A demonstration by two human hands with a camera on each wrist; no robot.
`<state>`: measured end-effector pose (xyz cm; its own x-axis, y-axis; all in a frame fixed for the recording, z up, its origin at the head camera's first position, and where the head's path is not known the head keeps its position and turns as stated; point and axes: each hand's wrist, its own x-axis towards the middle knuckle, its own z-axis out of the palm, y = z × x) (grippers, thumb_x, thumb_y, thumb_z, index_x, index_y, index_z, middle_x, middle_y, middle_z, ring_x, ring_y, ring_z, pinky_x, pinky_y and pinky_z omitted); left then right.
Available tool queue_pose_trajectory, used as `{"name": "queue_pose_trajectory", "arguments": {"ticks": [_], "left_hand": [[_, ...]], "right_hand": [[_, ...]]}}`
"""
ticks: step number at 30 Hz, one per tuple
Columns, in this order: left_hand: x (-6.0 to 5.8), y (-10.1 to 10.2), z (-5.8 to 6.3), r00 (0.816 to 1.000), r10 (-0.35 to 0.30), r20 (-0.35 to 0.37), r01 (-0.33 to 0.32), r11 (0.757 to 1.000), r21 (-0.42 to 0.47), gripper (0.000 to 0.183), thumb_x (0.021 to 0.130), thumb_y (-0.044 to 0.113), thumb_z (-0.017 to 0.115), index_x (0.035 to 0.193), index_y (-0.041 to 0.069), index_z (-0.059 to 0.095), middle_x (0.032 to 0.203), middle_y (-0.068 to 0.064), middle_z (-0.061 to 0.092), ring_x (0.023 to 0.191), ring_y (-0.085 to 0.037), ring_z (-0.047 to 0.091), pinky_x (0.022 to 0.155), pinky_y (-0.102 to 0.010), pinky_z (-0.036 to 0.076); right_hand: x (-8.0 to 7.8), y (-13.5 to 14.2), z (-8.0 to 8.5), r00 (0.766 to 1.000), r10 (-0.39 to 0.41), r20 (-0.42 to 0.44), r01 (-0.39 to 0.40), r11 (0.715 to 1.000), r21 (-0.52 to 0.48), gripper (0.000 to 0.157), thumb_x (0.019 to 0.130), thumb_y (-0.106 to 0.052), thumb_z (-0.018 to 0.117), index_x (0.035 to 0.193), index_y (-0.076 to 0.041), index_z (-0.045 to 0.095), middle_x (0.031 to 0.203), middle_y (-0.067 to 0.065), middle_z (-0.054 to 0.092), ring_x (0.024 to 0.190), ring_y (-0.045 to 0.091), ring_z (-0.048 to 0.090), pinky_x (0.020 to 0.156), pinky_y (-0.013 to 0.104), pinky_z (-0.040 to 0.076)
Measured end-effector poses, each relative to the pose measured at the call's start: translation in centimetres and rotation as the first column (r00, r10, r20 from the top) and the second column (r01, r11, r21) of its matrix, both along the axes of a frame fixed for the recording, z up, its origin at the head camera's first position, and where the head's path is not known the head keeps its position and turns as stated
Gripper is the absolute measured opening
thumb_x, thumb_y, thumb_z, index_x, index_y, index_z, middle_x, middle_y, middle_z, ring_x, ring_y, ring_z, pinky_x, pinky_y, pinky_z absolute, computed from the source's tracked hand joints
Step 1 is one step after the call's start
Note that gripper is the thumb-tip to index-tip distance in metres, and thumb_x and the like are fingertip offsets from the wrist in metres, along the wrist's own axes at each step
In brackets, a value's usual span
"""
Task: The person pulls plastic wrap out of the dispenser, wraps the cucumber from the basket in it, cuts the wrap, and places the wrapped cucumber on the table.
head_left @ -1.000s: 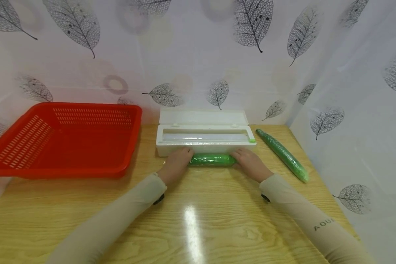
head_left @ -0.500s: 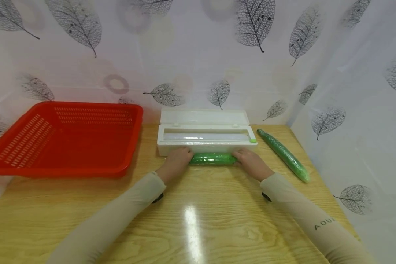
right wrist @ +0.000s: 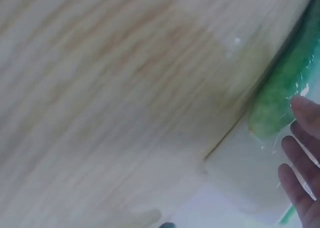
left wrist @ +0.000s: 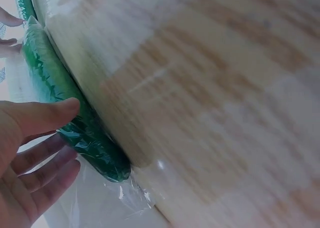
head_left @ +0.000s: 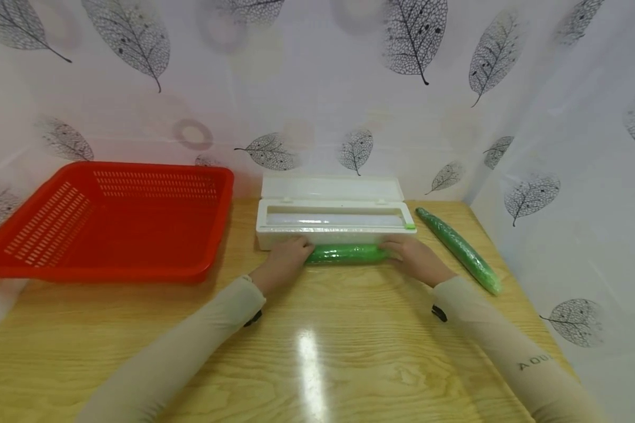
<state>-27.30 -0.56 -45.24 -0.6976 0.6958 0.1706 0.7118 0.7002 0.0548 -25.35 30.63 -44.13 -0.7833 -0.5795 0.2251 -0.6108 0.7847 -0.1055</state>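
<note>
A cucumber point(head_left: 343, 254) in clear plastic wrap lies along the front of a white cling film box point(head_left: 338, 238). My left hand point(head_left: 285, 261) holds its left end; in the left wrist view the thumb point(left wrist: 55, 113) lies over the cucumber and the fingers are behind it. Loose film point(left wrist: 132, 195) sticks out past that end. My right hand point(head_left: 415, 258) is at the other end, and the right wrist view shows its fingers point(right wrist: 300, 155) spread and fairly straight, the thumb tip right at the cucumber point(right wrist: 280, 105).
The box lid point(head_left: 330, 187) stands raised against the leaf-print curtain point(head_left: 306, 88), with a film roll point(head_left: 333, 220) inside the box. Another wrapped cucumber point(head_left: 460, 249) lies at the right. A red plastic basket point(head_left: 121, 273) stands at the left on the wooden table point(head_left: 349, 352).
My right hand has slid slightly to the right and its fingers have loosened, baring more of the cucumber's right end. The left hand stays at its end. The head view has shifted a little.
</note>
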Motion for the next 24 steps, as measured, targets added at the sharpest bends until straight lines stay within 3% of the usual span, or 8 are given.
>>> {"name": "queue_pose_trajectory", "arguments": {"ticks": [7,18,24], "left_hand": [[0.02,-0.04,-0.01,1.0,-0.019,-0.025,0.019,1.0,0.0,0.029,0.088,0.0,0.059,0.117,0.002,0.062,0.115,-0.01,0.063,0.104,-0.022,0.061,0.084,-0.03,0.054],[-0.04,-0.42,0.32,0.997,-0.074,-0.002,0.074,0.997,0.025,0.032,0.089,-0.001,0.057,0.12,0.002,0.06,0.119,-0.01,0.063,0.111,-0.022,0.059,0.096,-0.032,0.049],[0.17,-0.62,0.63,0.993,-0.038,0.116,0.029,0.997,0.078,0.033,0.09,0.001,0.056,0.123,0.003,0.059,0.119,-0.009,0.063,0.107,-0.021,0.061,0.094,-0.033,0.05]], "right_hand": [[0.26,1.14,0.02,0.999,-0.043,0.014,0.043,0.999,-0.016,0.038,0.073,0.003,0.074,0.109,0.001,0.063,0.114,0.019,0.062,0.109,0.035,0.058,0.092,0.045,0.05],[0.57,0.7,-0.41,0.994,-0.06,0.095,0.06,0.998,-0.001,0.036,0.08,0.002,0.069,0.114,0.007,0.057,0.117,0.022,0.057,0.11,0.036,0.057,0.092,0.045,0.05],[0.72,0.97,0.44,0.981,-0.132,0.143,0.139,0.99,-0.039,0.034,0.085,-0.002,0.063,0.119,0.0,0.057,0.114,0.017,0.064,0.102,0.031,0.063,0.09,0.045,0.051]]}}
